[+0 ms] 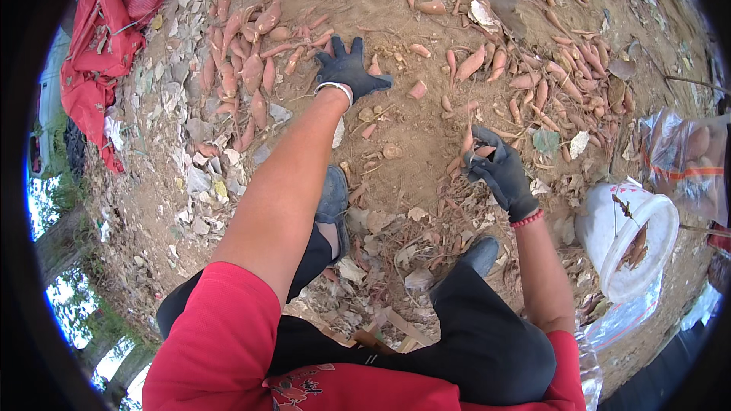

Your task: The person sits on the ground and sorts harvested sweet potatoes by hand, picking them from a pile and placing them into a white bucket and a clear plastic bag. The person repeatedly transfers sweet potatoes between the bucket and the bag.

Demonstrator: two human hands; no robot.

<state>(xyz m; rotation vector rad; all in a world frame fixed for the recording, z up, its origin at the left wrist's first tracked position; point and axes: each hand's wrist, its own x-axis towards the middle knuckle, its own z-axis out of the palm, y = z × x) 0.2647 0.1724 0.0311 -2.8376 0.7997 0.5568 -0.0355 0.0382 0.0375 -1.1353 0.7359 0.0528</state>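
My left hand (pixel 350 72), in a dark glove, reaches forward with its fingers spread. Nothing shows in its grasp. Just beside its fingers is a small sweet potato (pixel 375 66), and a heap of sweet potatoes (pixel 253 72) lies to its left. My right hand (pixel 500 175), gloved too, is closed low over the soil, its fingers curled round a sweet potato (pixel 484 151). A thin sweet potato (pixel 467 139) sticks up at its fingertips; whether it is gripped as well, I cannot tell. Short cut-looking pieces (pixel 417 90) are scattered between the hands.
Another spread of sweet potatoes (pixel 563 80) covers the ground at far right. A white bucket (pixel 598 232) lies tipped at right, near a clear bag (pixel 697 156) of sweet potatoes. Red cloth (pixel 103 68) is at far left. Dry leaves litter the soil around my shoes (pixel 331 202).
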